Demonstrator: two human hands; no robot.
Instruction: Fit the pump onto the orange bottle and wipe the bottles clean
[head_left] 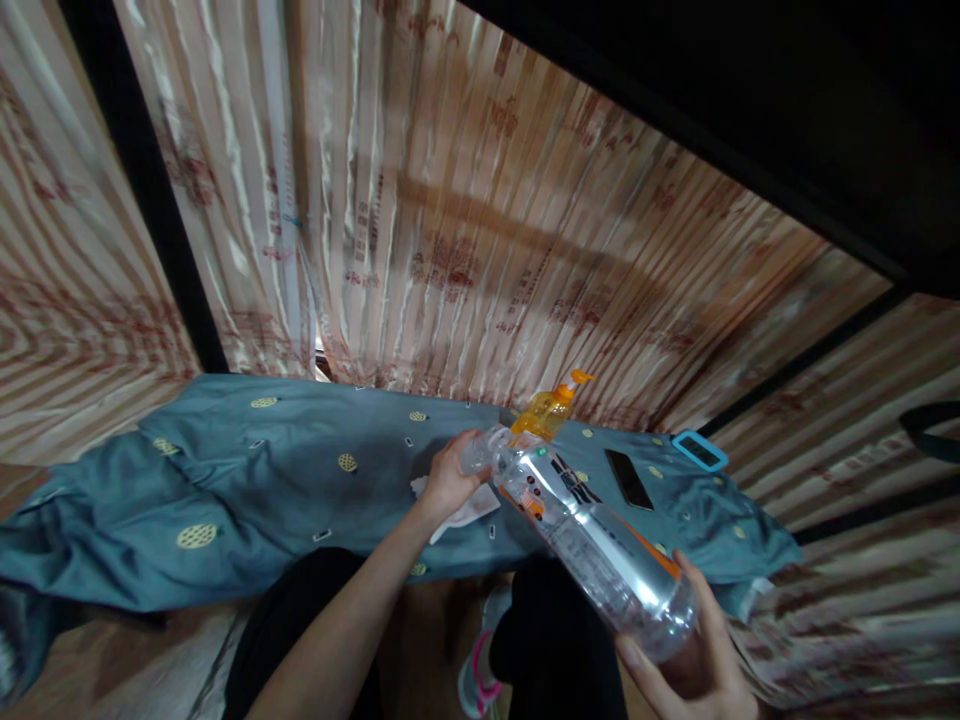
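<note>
A large clear plastic bottle (589, 530) with a silver and orange label lies tilted across the right side of the head view, its base toward me. My right hand (694, 650) grips that base, thumb on one side and fingers on the other. At the bottle's upper end, my left hand (454, 475) is closed around a small clear plastic container (484, 450), which meets the bottle's neck end. Whether the two are joined or only touching, I cannot tell. Under my left hand, a white tissue (469, 510) rests on the cloth. Just behind the bottle stands an orange pump bottle (547, 405).
A grey-green cloth with yellow pineapples (285, 500) covers the surface ahead of me. On its right are a dark phone (628, 478) and a blue-framed device (699, 451). Striped curtains (465, 220) and dark bars surround it. My knees are close below the near edge.
</note>
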